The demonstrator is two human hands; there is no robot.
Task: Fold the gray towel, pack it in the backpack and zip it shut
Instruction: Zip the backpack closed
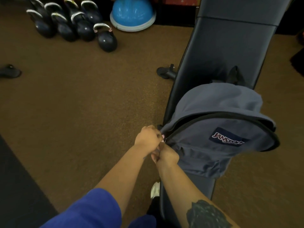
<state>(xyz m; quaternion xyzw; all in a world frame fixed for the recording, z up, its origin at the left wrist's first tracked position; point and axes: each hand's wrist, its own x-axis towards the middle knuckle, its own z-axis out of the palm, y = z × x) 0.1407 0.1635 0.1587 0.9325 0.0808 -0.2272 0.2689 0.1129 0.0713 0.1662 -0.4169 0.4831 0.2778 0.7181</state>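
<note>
Head view: a gray JanSport backpack (218,129) lies on a dark padded workout bench, the desk (230,46) here, with its logo patch facing up. The gray towel is not visible; presumably it is already inside, since the bag bulges and the work is at the zipper. The main zipper track (222,116) arcs across the top of the bag and looks closed along the stretch that shows. Both hands meet at the bag's near-left corner, where the track ends. The left hand (148,137) has its fingers pinched shut on the fabric edge by the zipper end, and the right hand (166,156), just below and touching it, is closed on what seems to be the zipper pull, though the pull itself is too small to make out. This looks like the zipping step, near its end. The next move likely calls for bracing the fabric while seating the slider fully. Kettlebells (72,23) and a blue balance dome (131,14) stand well apart on the floor.
</note>
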